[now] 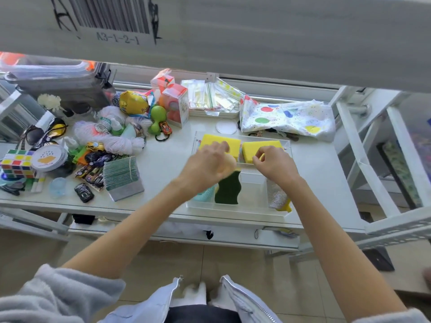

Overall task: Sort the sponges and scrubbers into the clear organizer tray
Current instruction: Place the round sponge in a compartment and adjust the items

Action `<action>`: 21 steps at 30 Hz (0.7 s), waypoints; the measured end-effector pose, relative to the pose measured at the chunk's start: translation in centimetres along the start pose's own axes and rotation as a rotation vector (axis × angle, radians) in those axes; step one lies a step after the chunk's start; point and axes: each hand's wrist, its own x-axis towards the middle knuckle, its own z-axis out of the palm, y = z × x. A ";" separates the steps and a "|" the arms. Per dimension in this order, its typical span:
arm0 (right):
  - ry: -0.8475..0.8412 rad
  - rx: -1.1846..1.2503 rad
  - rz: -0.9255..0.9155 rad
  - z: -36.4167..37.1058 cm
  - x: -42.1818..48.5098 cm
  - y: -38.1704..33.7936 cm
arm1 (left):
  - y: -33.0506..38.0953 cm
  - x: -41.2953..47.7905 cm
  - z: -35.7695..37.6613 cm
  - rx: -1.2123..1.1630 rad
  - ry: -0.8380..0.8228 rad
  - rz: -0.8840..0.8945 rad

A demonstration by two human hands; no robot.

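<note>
White shelf-style table [163, 164] under a grey overhead shelf w/ a barcode label [112, 17], tiled floor below. The clear organizer tray [233, 207] is sitting on the table's right half, close to the near edge, w/ thin see-through plastic walls and dividers.

Nearest row of the tray: a teal mesh scrubber [206, 194] is peeking out at left, a dark green wavy-edged scouring pad [228, 188] is standing upright next to it, then an empty-looking compartment, and a shiny silver scrubber w/ a yellow bit [278, 198] is sitting at right.

Above those, both hands are working over the tray's middle. Left hand [210, 163] is blurring, fingers curled in loosely, can't tell if it's gripping anything. Right hand [272, 163] is pinching its fingertips on the near edge of the right yellow sponge [258, 148].

Far row: left yellow sponge [219, 141], a porous foam block w/ squared edges, is lying beside the right one, a divider between them.

Farther back, a polka-dot plastic bag [289, 118] is crumpling at right; toy cars [92, 173], white yarn [112, 138] and a puzzle cube [17, 163] are cluttering the left.
</note>
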 end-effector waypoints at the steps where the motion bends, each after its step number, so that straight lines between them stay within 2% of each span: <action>1: 0.005 -0.002 0.016 -0.3 -0.2 0.8 | 1.2 0.1 1.1 0.041 -0.026 0.044; 6: 0.021 -0.005 0.082 -1.7 -1.2 4.5 | 4.9 0.7 6.3 0.111 -0.090 0.193; 13: 0.002 0.037 0.087 -2.0 -1.9 6.7 | 4.3 3.2 10.5 0.084 -0.266 0.042; 21: -0.037 0.063 0.054 -1.3 -1.1 6.3 | 4.6 4.2 11.6 0.259 -0.205 0.039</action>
